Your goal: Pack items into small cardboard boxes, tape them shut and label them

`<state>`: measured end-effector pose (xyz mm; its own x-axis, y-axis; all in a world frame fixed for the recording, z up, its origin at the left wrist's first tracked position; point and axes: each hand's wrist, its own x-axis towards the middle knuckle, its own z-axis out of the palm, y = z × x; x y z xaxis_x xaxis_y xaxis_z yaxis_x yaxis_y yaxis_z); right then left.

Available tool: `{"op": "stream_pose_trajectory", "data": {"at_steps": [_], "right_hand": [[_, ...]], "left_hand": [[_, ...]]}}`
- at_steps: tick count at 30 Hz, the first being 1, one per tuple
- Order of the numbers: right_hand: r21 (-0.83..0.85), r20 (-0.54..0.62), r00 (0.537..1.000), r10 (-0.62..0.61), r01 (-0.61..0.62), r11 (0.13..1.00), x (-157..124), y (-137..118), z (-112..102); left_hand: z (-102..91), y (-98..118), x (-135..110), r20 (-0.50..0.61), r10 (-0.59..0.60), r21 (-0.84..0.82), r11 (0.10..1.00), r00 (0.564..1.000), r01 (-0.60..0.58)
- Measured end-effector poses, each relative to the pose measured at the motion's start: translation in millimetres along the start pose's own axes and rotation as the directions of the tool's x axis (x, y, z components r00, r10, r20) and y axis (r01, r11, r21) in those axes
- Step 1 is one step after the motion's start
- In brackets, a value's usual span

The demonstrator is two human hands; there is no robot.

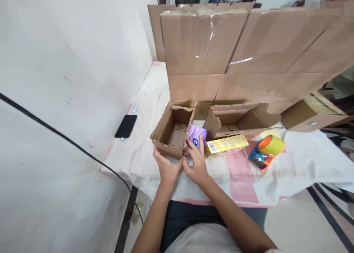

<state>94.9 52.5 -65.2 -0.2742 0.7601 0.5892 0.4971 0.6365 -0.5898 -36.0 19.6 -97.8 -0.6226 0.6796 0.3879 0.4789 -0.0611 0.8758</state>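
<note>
An open-topped cardboard box (166,149) stands at the left of the table with nothing visible inside. My left hand (168,170) grips its near side, fingers at the left corner and thumb at the right corner. Against the box's right wall is a purple pack (197,132) with a round dark-blue label. My right hand (197,162) holds this pack, fingers over its front and thumb low beside the box. Just right of it lies a yellow carton (228,145) with a barcode.
Behind the carton sits a second open cardboard box (249,121). A tape roll (269,145) and blue packet (258,158) lie to the right, near another box (301,116). A black phone (126,126) rests by the wall. Tall cardboard panels (204,42) close off the back.
</note>
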Motion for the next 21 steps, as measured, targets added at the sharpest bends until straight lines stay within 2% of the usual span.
{"op": "stream_pose_trajectory", "data": {"at_steps": [2,4,6,8,10,12,13,15,16,17,19,21], "right_hand": [[-0.029,-0.008,1.000,0.023,-0.023,0.999,2,4,-6],[-0.021,-0.043,0.999,0.011,-0.012,1.000,4,5,-17],[0.010,-0.090,0.995,-0.039,0.040,0.999,5,1,-35],[0.045,-0.132,0.986,-0.101,0.108,0.993,6,-11,-57],[0.087,-0.146,0.977,-0.153,0.167,0.982,12,-34,-74],[0.165,-0.135,0.972,-0.192,0.213,0.963,29,-71,-73],[0.211,-0.125,0.972,-0.200,0.223,0.952,42,-93,-62],[0.284,-0.100,0.981,-0.164,0.186,0.941,81,-141,-16],[0.282,-0.047,0.989,-0.142,0.149,0.948,106,-165,18],[0.245,0.024,0.996,-0.086,0.077,0.966,135,-186,58],[0.182,0.061,0.998,0.030,-0.041,0.982,202,-216,146],[0.140,0.047,0.990,0.135,-0.140,0.980,271,-219,230]], "left_hand": [[11.8,3,-5,0.007,0.017,0.006,1.000,1.000,-0.017],[10.0,1,-13,0.017,0.041,0.031,0.999,0.999,-0.041],[-5.5,-7,-18,0.053,0.074,0.028,0.997,0.996,-0.076],[-27.6,-17,-10,0.077,0.104,-0.027,0.994,0.992,-0.102],[-44.1,-24,21,0.028,0.125,-0.125,0.985,0.992,-0.121],[-43.8,-27,78,-0.107,0.125,-0.241,0.959,0.986,-0.148],[-35.6,-26,113,-0.177,0.106,-0.307,0.939,0.978,-0.158],[-5.0,-23,186,-0.210,0.028,-0.447,0.886,0.977,-0.122],[15.1,-23,219,-0.141,-0.038,-0.519,0.854,0.989,-0.041],[36.1,-24,246,-0.004,-0.089,-0.567,0.821,0.996,0.071],[74.2,-35,280,0.144,-0.113,-0.580,0.795,0.983,0.177],[98.0,-56,289,0.244,-0.135,-0.572,0.780,0.960,0.255]]}}
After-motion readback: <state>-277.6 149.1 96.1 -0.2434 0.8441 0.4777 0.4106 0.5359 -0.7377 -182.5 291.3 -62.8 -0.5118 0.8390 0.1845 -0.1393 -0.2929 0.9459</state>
